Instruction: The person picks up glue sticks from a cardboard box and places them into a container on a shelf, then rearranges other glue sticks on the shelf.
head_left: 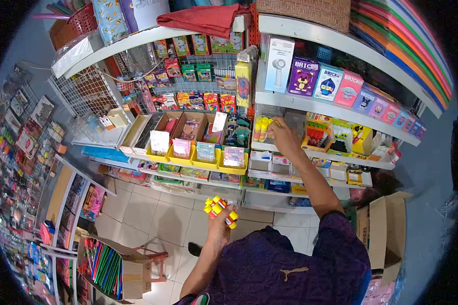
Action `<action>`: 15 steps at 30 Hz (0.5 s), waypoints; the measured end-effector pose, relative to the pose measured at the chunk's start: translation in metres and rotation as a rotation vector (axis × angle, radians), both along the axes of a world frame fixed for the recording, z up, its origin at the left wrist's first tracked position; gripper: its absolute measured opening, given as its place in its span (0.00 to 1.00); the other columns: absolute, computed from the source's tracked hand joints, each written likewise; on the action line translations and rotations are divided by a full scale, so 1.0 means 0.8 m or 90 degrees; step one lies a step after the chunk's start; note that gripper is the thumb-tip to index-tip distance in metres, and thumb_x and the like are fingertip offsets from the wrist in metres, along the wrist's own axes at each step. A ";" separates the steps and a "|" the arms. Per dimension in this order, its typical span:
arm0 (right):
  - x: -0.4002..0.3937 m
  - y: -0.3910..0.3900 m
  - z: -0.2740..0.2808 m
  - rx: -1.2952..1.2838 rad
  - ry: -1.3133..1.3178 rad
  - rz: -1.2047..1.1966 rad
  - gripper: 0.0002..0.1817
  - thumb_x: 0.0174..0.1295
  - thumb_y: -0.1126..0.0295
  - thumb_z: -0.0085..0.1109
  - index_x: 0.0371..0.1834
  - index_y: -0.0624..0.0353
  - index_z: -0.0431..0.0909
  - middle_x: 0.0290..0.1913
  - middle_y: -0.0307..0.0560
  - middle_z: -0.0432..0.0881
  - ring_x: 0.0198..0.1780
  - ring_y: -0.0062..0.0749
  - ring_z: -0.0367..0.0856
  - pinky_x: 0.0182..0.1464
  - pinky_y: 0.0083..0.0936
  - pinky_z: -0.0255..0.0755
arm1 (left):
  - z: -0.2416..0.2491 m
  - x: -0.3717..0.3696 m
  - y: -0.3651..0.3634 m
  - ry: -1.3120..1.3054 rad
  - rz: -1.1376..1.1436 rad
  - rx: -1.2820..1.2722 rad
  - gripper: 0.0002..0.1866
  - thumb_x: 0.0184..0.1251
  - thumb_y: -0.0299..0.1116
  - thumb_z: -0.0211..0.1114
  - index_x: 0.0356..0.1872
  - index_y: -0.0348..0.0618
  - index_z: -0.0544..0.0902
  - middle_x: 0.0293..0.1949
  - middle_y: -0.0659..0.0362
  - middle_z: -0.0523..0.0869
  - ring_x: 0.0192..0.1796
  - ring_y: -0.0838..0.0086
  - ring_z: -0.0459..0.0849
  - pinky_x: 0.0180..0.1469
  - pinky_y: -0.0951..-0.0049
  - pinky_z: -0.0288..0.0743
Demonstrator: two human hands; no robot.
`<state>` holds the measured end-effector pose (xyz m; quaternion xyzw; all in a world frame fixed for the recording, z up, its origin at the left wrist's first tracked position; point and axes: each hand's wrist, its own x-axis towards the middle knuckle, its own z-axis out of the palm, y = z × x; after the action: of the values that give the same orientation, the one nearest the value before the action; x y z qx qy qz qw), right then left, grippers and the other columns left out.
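My left hand (220, 226) is closed around a bunch of yellow glue sticks (216, 206) with red bands, held low in front of my body above the floor. Up at the middle shelf, my right hand (282, 133) reaches in with its fingers bent around the top of a yellow glue stick (277, 122). Just left of those fingers, several more yellow glue sticks (260, 128) stand upright in a group on the shelf. My fingers partly hide the stick in the right hand.
Yellow bins (204, 160) with packets line the shelf on the left. Right of my hand stands a tray of red and black items (318, 136). Boxed brick toys (328, 85) fill the shelf above. Cardboard boxes (137, 277) flank me on the floor.
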<state>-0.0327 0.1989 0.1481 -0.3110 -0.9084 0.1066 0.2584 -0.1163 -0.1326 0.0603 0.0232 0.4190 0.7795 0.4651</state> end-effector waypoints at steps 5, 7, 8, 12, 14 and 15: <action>0.011 -0.009 -0.013 0.057 0.161 0.001 0.08 0.65 0.78 0.62 0.46 0.61 0.79 0.66 0.53 0.74 0.42 0.47 0.88 0.45 0.39 0.80 | -0.002 -0.001 0.003 0.002 -0.003 -0.001 0.17 0.65 0.25 0.71 0.53 0.44 0.76 0.39 0.57 0.85 0.41 0.69 0.87 0.40 0.68 0.83; 0.021 -0.037 -0.010 -0.017 0.183 0.013 0.09 0.66 0.72 0.62 0.48 0.59 0.79 0.61 0.53 0.79 0.46 0.50 0.86 0.49 0.41 0.80 | 0.002 -0.001 0.002 -0.006 -0.016 -0.017 0.17 0.66 0.25 0.71 0.53 0.44 0.76 0.39 0.57 0.85 0.41 0.69 0.87 0.40 0.68 0.83; 0.027 -0.052 -0.012 -0.055 0.193 0.016 0.10 0.67 0.70 0.61 0.50 0.58 0.79 0.58 0.53 0.81 0.48 0.52 0.86 0.50 0.42 0.80 | 0.001 0.000 0.002 -0.008 -0.023 -0.019 0.17 0.66 0.25 0.71 0.53 0.44 0.76 0.39 0.57 0.85 0.41 0.69 0.87 0.39 0.68 0.83; 0.040 -0.089 -0.058 -0.275 0.120 0.084 0.13 0.68 0.67 0.63 0.51 0.60 0.78 0.43 0.49 0.87 0.45 0.46 0.87 0.47 0.38 0.80 | 0.002 0.000 0.009 0.001 -0.054 -0.023 0.17 0.66 0.25 0.71 0.52 0.44 0.76 0.39 0.57 0.85 0.39 0.71 0.87 0.34 0.70 0.82; 0.044 -0.111 -0.071 -0.333 0.126 0.122 0.14 0.69 0.66 0.64 0.53 0.60 0.78 0.36 0.46 0.87 0.42 0.38 0.88 0.45 0.34 0.80 | 0.007 0.000 0.014 0.006 -0.084 -0.022 0.17 0.65 0.25 0.71 0.52 0.43 0.76 0.38 0.57 0.86 0.38 0.71 0.87 0.31 0.72 0.81; 0.046 -0.122 -0.068 -0.435 0.127 0.143 0.15 0.69 0.65 0.64 0.54 0.59 0.79 0.36 0.44 0.86 0.41 0.35 0.87 0.44 0.32 0.80 | 0.015 0.001 0.015 0.003 -0.106 -0.023 0.17 0.65 0.25 0.71 0.52 0.43 0.77 0.38 0.57 0.86 0.38 0.72 0.87 0.30 0.74 0.81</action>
<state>0.0038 0.1010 0.0935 -0.2655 -0.8194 0.4609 0.2137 -0.1158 -0.1207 0.0722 0.0513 0.4308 0.7305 0.5274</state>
